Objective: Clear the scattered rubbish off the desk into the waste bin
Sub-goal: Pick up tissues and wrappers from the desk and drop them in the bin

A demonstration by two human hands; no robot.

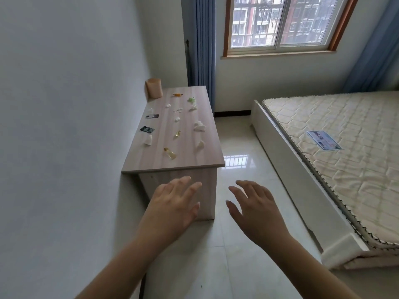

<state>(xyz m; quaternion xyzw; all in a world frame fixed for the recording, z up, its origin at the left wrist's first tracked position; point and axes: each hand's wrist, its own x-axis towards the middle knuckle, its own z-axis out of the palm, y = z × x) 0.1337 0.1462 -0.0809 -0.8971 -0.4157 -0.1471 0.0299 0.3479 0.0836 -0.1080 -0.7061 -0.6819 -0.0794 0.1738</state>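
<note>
Fingers of both hands spread, empty, short of the worktop; sweeping carelessly could knock light scraps onto the floor.

The single head camera looked forward and down from standing height, near the tabletop end; lens distortion apparently tilted the room.

No writing can be read anywhere: the blue-and-white label on the mattress carries print too blurred to make out, and the dark wrappers on the desk, left of the mattress, likewise
</note>
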